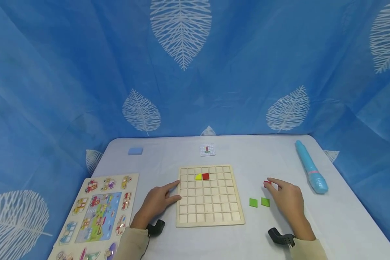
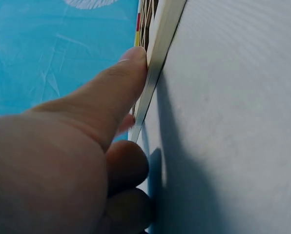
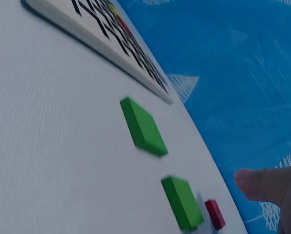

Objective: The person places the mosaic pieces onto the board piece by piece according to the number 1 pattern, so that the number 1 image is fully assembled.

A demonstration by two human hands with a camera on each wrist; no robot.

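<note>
A wooden grid board [image 1: 208,208] lies flat on the white table. In its upper rows sit a yellow piece [image 1: 198,177] and, beside it, a red square tile [image 1: 206,176]. My left hand [image 1: 159,199] touches the board's left edge with spread thumb and index finger; the left wrist view has the thumb [image 2: 126,73] on the frame. To the right, my right hand [image 1: 287,198] reaches over a loose red tile [image 1: 267,183]. In the right wrist view the thumb [image 3: 262,184] is apart from that red tile [image 3: 215,214]. Two green tiles [image 1: 253,202] lie between board and right hand.
A small card with a printed grid pattern [image 1: 207,150] lies behind the board. A blue block [image 1: 135,151] is at the back left. Picture puzzle boards [image 1: 131,184] cover the left side. A light-blue bat-shaped object [image 1: 308,162] lies at the far right. A blue leaf-patterned cloth [image 1: 227,90] hangs behind.
</note>
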